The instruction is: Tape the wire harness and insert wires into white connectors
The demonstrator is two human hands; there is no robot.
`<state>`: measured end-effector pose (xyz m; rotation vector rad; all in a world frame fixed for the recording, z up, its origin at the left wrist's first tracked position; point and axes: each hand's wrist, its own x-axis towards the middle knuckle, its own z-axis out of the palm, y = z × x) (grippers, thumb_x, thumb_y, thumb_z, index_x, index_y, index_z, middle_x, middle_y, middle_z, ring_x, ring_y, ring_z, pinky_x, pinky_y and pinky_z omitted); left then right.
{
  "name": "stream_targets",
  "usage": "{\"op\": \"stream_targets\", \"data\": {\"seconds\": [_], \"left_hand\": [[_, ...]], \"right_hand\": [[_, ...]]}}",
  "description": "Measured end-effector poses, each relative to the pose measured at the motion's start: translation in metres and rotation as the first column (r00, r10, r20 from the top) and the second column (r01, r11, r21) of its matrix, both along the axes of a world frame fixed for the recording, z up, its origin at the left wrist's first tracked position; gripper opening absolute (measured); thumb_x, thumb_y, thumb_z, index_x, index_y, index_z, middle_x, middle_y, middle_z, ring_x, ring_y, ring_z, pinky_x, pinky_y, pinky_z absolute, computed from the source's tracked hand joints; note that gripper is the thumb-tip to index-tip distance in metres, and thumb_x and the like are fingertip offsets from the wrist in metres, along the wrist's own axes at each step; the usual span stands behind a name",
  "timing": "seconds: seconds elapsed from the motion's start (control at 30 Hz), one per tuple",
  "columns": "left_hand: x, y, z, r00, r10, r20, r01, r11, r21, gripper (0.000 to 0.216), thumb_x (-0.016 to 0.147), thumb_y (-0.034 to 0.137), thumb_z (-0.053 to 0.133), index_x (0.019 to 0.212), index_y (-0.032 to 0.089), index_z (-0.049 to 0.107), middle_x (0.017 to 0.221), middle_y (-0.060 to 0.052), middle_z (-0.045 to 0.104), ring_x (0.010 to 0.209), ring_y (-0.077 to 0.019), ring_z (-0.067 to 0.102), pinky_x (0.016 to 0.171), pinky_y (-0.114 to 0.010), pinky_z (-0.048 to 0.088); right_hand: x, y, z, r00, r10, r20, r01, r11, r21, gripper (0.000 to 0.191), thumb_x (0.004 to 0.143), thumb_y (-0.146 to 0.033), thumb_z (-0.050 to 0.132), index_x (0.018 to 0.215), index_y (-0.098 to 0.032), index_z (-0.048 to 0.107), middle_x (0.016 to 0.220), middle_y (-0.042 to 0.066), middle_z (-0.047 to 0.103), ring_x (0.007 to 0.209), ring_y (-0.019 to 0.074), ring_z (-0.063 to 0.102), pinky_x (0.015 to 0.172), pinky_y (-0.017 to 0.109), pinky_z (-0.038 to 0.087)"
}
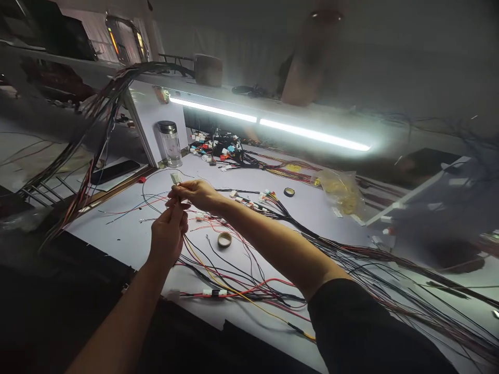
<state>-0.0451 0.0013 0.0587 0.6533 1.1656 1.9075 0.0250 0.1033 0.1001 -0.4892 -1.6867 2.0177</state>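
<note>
Over the white workbench (128,234), my right hand (197,193) pinches a small white connector (175,178) held up at its fingertips. Just below, my left hand (168,234) is closed around the wires that run from the connector, fingers touching those of the right hand. Red, yellow and black wires (234,280) hang from both hands and spread over the bench. A small tape roll (225,239) lies flat just right of my left hand.
A clear jar with a dark lid (170,143) stands at the back left. Wire harnesses with coloured connectors (222,148) lie behind, a black tape roll (289,192) and a plastic bag (343,189) to the right. A thick wire bundle (86,135) hangs at left. A lamp strip (273,124) glows overhead.
</note>
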Motion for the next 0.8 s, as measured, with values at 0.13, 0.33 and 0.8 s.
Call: {"op": "stream_targets", "data": {"seconds": [0.13,0.33,0.8], "left_hand": [[0.003,-0.002,0.000,1.000,0.010,-0.022,-0.010,1.000,0.013,0.024,0.072,0.035,0.076,0.075,0.013,0.068,0.076,-0.002,0.055,0.053,-0.0038,0.033,0.042,-0.018,0.024],[0.002,-0.006,-0.009,1.000,-0.004,0.001,0.004,0.999,-0.040,0.022,0.077,0.034,0.071,0.079,0.012,0.069,0.055,0.003,0.040,0.047,-0.0042,0.031,0.042,-0.017,0.024],[-0.005,-0.010,-0.012,1.000,0.003,0.025,-0.001,0.997,-0.077,0.019,0.079,0.030,0.068,0.078,0.012,0.067,0.057,0.003,0.044,0.042,-0.0024,0.029,0.039,-0.017,0.022]], "right_hand": [[0.000,0.000,-0.001,0.998,-0.056,-0.016,0.057,0.997,0.057,0.028,0.087,-0.040,0.065,0.076,-0.014,0.067,0.073,0.003,0.069,0.070,0.0108,0.061,0.069,0.024,0.049],[0.061,0.004,-0.008,0.949,-0.268,0.166,0.200,0.918,0.343,0.033,0.092,-0.045,0.056,0.089,-0.015,0.071,0.086,0.005,0.071,0.078,0.0130,0.063,0.078,0.029,0.047],[0.132,-0.058,-0.077,0.736,-0.530,0.421,-0.199,0.425,0.883,0.012,0.086,-0.031,0.066,0.085,-0.020,0.070,0.092,0.005,0.071,0.087,0.0185,0.057,0.077,0.031,0.034]]}}
